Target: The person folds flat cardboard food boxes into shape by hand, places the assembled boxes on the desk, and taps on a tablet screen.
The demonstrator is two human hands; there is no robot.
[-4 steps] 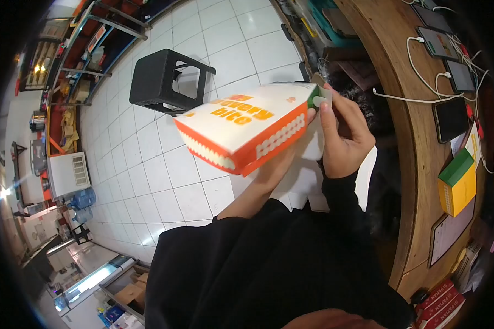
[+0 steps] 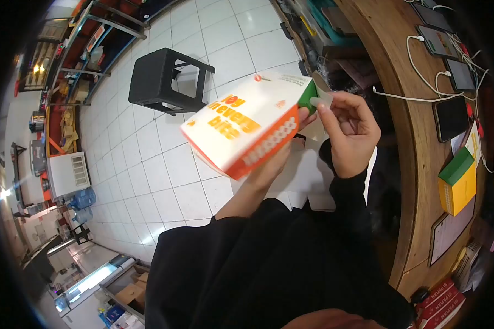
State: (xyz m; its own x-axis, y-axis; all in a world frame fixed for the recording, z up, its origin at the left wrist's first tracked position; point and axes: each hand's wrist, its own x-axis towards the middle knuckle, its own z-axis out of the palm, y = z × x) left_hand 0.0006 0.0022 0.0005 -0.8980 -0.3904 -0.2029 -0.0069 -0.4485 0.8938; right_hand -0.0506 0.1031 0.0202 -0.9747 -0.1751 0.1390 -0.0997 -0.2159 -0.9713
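A white and orange printed box [image 2: 241, 126] is held up in the middle of the view, its green end turned to the right. My left hand [image 2: 269, 167] supports it from beneath and behind, with most fingers hidden by the box and some fingertips showing near the green end. At that end, my right hand [image 2: 351, 126] pinches a small grey-white flap of the box between thumb and fingers. White sheets or card lie below the box, by my lap.
A black stool [image 2: 159, 79] stands on the tiled floor. On the wooden table [image 2: 409, 164] at the right are several phones, white cables and a yellow and green box [image 2: 458, 186]. Shelves line the upper left; water jugs [image 2: 82, 198] stand at the left.
The box has tilted so that more of its printed top faces me, and its green end shows more. My right hand has shifted slightly right.
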